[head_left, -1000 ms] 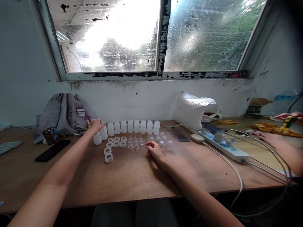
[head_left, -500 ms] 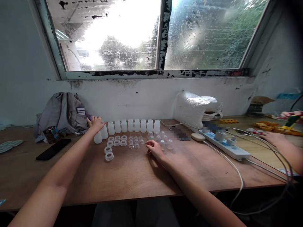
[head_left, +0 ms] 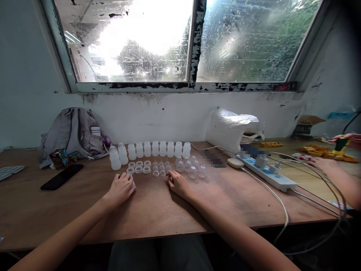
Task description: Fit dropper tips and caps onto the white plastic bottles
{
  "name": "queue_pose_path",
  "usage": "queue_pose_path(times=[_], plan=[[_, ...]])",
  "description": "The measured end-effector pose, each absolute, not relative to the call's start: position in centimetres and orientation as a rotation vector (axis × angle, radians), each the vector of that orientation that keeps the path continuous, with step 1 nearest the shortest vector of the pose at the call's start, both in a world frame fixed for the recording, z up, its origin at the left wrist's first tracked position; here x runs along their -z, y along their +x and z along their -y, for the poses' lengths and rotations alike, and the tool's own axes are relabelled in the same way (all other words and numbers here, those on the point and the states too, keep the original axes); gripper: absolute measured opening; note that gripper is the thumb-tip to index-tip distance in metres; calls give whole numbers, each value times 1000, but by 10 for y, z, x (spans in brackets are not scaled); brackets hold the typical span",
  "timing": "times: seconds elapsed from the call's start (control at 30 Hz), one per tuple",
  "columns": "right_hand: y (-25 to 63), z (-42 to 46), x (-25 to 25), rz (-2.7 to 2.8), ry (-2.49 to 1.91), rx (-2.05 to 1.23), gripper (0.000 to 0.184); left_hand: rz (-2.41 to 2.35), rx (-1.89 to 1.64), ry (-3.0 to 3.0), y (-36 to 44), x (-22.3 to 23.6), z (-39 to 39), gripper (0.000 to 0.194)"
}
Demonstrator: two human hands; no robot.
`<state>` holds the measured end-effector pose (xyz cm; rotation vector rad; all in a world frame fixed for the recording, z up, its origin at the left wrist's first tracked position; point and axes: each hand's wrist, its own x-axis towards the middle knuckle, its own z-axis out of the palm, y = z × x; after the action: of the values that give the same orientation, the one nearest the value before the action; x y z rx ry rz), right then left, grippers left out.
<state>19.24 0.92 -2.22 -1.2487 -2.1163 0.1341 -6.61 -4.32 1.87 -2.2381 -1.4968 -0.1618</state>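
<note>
My left hand [head_left: 122, 187] rests on the table with its fingers closed around a translucent white ring collar [head_left: 133, 183], mostly hidden under it. Ahead of it lie several more ring collars [head_left: 146, 169]. My right hand [head_left: 178, 184] lies palm down, fingers loosely bent and apart, its fingertips beside the clear bottle teats [head_left: 162, 172]; contact is unclear. To its right sit several clear domed caps [head_left: 192, 172]. A row of frosted baby bottles [head_left: 147, 149] stands behind. The two leftmost bottles [head_left: 115, 158] are taller, with clear tops.
At left are a black phone [head_left: 62, 177], a small brown carton [head_left: 59, 159] and a grey backpack [head_left: 73, 131]. Rightward lie a power strip [head_left: 278, 181] with trailing cables, a white round puck [head_left: 235, 163] and a white bag [head_left: 225, 131]. Another person's hands [head_left: 324, 165] work at far right among yellow parts.
My left hand has come away from the leftmost bottle, down and right, and closed on a near ring collar. My right hand has slid left from the caps to the teats.
</note>
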Motion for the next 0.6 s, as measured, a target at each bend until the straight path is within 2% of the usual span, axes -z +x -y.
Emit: queue_pose_path(times=[0.13,0.33,0.6], plan=[[184,-12,20,2228,-1234,-32,19,1456,273,-2297,-66,-19,41,21],[179,-20,21,2225,-1212,56,22,1432,710,-2380,-36,-33,27,19],[184,-23,22,2220,-1102,-99,27,1375,1164,-2450,13,-28,-11,16]])
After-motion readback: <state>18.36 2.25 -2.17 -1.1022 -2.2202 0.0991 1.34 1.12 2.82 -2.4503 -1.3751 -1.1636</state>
